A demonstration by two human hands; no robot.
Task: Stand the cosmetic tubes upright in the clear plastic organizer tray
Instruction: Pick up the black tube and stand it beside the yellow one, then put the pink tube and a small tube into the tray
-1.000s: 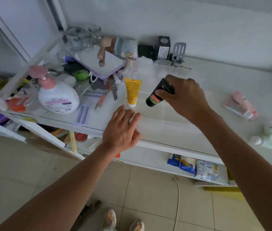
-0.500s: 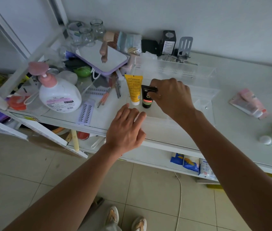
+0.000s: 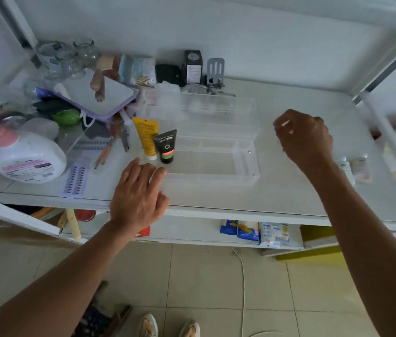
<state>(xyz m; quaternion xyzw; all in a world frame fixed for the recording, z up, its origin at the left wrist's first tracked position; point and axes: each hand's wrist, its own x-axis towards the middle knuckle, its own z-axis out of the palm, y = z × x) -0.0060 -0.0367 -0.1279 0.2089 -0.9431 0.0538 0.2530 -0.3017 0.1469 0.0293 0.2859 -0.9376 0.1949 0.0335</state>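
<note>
The clear plastic organizer tray (image 3: 245, 164), a shallow box with see-through walls and dividers, sits mid-frame on the white glass-topped table (image 3: 277, 195). Two cosmetic tubes stand cap-down at its left end: a yellow squeeze tube with a white cap (image 3: 146, 138) and, touching it on the right, a shorter black squeeze tube with a red-and-green label band (image 3: 166, 147). Both lean slightly toward the upper left; resting on their flat caps is probably what keeps them upright. The clear walls make it hard to tell exactly which compartment they stand in.

The left hand (image 3: 137, 198) lies palm-down, fingers spread, at the tray's near left corner, lower centre of the frame, gripping nothing; I judge it is there to steady the light tray. Whether the fingertips actually touch the wall cannot be told.

The right hand (image 3: 306, 139) is in the air at right of centre, above the tray's right end, fingers loosely curled and holding nothing, turned toward the right side of the table. There, at the right edge of the frame, lie small pale tubes and bottles (image 3: 359, 166), partly hidden by the forearm, likely the next to be fetched.

The cluttered upper left holds a white pump bottle with a pink head (image 3: 28, 156) and a purple-rimmed mirror (image 3: 99, 96), neither part of the job.
</note>
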